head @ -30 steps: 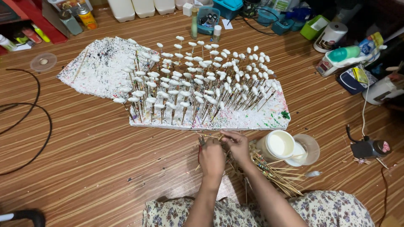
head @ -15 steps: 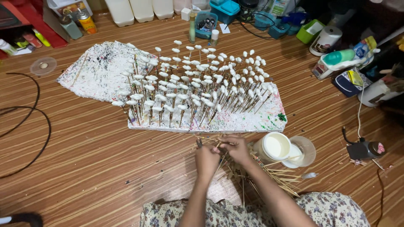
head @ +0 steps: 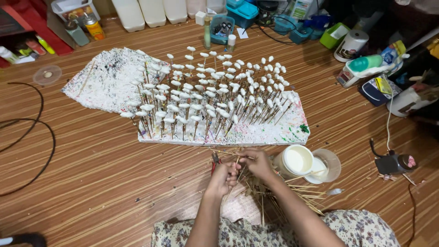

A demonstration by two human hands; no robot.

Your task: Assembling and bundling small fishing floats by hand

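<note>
A white foam board (head: 256, 135) lies on the wooden floor (head: 91, 183), studded with white-tipped sticks (head: 206, 98). Just beside its near edge, an open tub of white paste (head: 297, 160). Nearer still, both hands, left hand (head: 222, 179) and right hand (head: 256, 162), each grip pinched on thin bamboo sticks (head: 238, 164) above a loose pile.

- Two spray cans (head: 86, 28), upper left of the frame: upright cylinders, one grey-green, one orange and yellow.
- Three white plastic containers (head: 152, 11), top edge, side by side.
- Small white box (head: 200, 18), top centre.
- Blue lidded box (head: 242, 11), top centre-right.
- Green tub (head: 337, 35), upper right.
- Dark blue packet with yellow label (head: 377, 88), right edge.
</note>
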